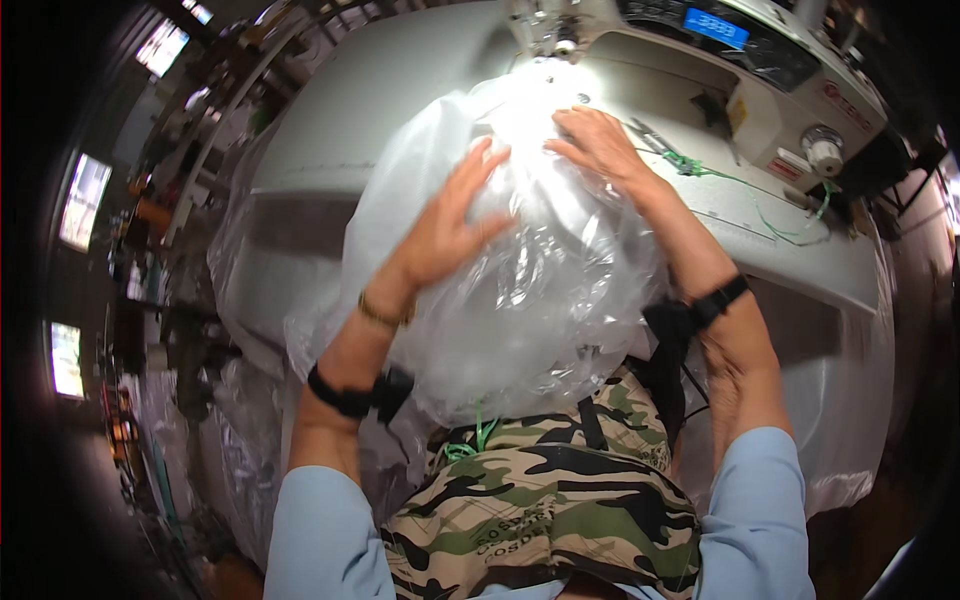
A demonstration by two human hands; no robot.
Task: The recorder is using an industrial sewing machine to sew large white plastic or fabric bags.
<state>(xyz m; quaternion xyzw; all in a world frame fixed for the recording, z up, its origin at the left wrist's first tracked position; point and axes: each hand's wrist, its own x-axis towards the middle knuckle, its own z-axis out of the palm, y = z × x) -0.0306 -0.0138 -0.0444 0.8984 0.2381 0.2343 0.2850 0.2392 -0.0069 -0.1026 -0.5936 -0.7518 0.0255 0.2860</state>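
Observation:
A large, clear, crinkled plastic bag or sheet (pixel 500 340) spreads from my lap up onto the sewing machine's bed. Its upper end gathers in a bright glare under the needle area (pixel 560 45). Slightly blurred, my left hand (pixel 450 225) hovers over or rests lightly on the plastic's left part, fingers spread and nothing gripped. My right hand (pixel 600 145) lies with fingers stretched across the plastic's upper right edge, just to the right of the glare. Whether its fingertips press the plastic cannot be made out.
The white sewing machine head (pixel 790 110) has a lit blue display (pixel 716 28) and a handwheel-like knob (pixel 824 150). Thread snips (pixel 655 138) and green thread (pixel 690 163) lie on the pale table (pixel 320 130). More green thread (pixel 480 440) hangs at my camouflage apron (pixel 560 490).

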